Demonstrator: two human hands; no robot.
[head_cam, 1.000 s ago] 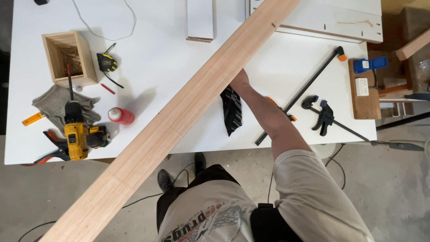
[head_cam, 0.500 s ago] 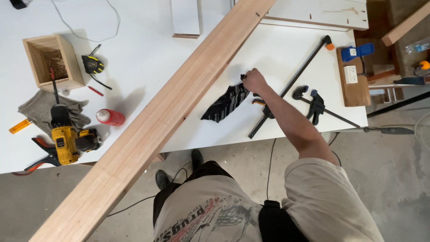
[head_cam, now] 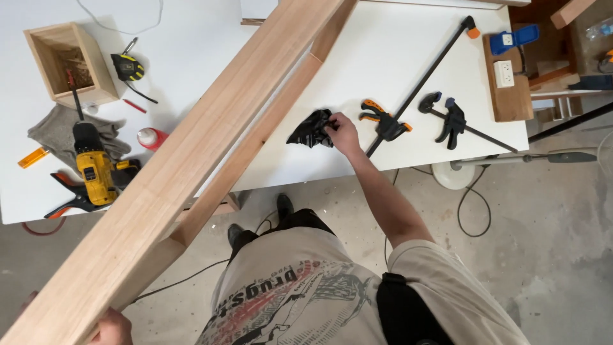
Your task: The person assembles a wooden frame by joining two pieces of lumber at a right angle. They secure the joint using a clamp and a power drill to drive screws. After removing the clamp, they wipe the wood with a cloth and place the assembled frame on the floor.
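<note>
A long pale wooden plank (head_cam: 191,166) runs diagonally from the lower left corner to the top centre, lifted over the white table (head_cam: 396,57). My left hand (head_cam: 110,327) grips its near end at the bottom left. My right hand (head_cam: 343,132) reaches onto the table and pinches a crumpled black cloth (head_cam: 311,129) that lies near the table's front edge. A second wooden piece (head_cam: 255,144) shows beneath the plank.
A long black bar clamp (head_cam: 418,86) with orange handle and a smaller clamp (head_cam: 450,120) lie right of my right hand. Left of the plank are a yellow drill (head_cam: 94,167), a grey rag (head_cam: 60,131), a red-capped bottle (head_cam: 151,137), a tape measure (head_cam: 128,66) and a wooden box (head_cam: 64,62).
The plank has risen and swung so more of the table shows. My right hand has dragged the black cloth to the right, toward the clamps. My left hand came into view.
</note>
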